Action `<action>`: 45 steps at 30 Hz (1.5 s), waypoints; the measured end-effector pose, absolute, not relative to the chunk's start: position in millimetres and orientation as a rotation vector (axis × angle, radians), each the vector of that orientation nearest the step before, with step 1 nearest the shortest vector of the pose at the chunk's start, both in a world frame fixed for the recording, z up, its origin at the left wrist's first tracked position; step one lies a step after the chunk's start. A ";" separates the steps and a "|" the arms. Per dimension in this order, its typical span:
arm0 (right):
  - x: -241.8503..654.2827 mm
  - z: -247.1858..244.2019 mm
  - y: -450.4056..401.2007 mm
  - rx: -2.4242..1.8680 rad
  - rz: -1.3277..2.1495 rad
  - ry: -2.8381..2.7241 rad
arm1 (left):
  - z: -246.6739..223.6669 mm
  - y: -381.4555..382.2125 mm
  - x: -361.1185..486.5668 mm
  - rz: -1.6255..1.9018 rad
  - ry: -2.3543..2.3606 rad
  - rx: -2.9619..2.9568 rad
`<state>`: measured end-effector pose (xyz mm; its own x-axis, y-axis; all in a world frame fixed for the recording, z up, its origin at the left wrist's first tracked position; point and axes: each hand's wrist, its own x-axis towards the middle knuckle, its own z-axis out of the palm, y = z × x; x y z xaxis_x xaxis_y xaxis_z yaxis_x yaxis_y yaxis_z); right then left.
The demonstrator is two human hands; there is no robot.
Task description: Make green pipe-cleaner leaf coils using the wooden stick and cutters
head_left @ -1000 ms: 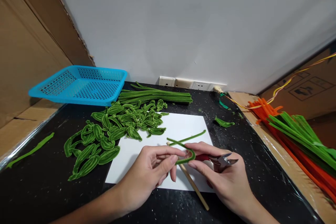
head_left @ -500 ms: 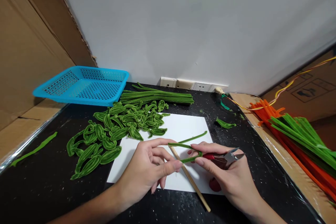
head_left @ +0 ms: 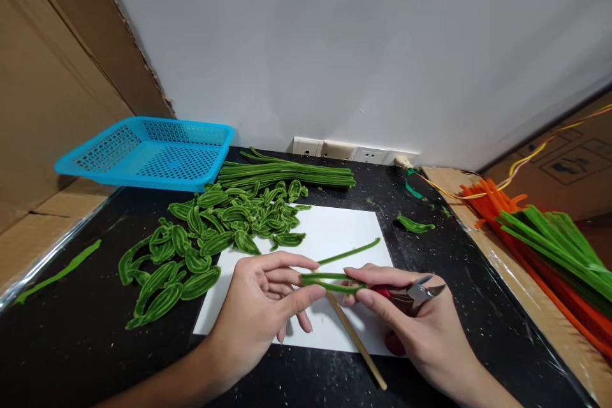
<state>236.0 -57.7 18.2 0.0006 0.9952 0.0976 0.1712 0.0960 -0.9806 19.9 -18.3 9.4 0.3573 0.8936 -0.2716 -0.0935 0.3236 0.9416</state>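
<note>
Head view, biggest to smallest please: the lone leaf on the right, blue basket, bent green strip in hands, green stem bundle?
Blue basket
Green stem bundle
Bent green strip, nearer the camera
Lone leaf

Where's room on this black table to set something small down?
Two patches look bare but specked: right, between the right hand, lone green piece and orange strips; front left, between the far-left green strip and left forearm. Crowded: the left of the white sheet, under green loops, and its front, under hands and wooden stick.
</note>
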 end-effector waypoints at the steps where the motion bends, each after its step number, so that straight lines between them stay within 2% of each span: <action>1: 235.7 18.1 -57.7 -1.264 1.042 -1.366 | 10.2 -18.4 20.3 0.809 0.988 1.031; 9: 237.6 18.1 -59.1 -1.269 0.997 -1.440 | 11.1 -18.3 21.7 0.775 0.980 1.025; 16: 232.8 20.9 -60.0 -1.240 1.090 -1.313 | 13.5 -18.4 20.8 0.783 0.932 0.976; 22: 234.4 19.0 -56.3 -1.347 0.950 -1.279 | 15.1 -18.0 23.0 0.785 0.932 0.997; 45: 236.5 15.1 -57.0 -1.399 1.026 -1.161 | 13.1 -23.1 22.9 0.809 0.944 0.984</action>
<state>236.5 -57.0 15.1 0.1768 0.9842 -0.0085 0.1298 -0.0319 -0.9910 22.9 -23.1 13.1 0.3764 0.8850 -0.2740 -0.1348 0.3449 0.9289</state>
